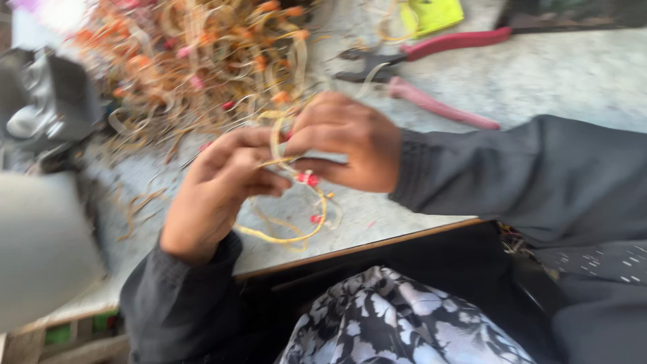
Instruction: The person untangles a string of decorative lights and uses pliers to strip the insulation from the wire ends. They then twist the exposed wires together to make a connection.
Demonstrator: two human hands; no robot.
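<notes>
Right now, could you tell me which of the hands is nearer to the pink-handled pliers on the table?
Right. The right hand is just below and left of the pink-handled pliers; the left hand sits farther away, lower left.

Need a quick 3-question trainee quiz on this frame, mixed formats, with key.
1. True or false: the left hand and right hand both grip the yellow wire loop.
2. Multiple choice: the pink-handled pliers are (A) in the right hand, (B) lying on the grey worktop beyond the hands, (C) on the person's lap.
3. Fill in: the small beads on the held wire are ____ in colour.

Key: 1 true; 2 B; 3 red.
</notes>
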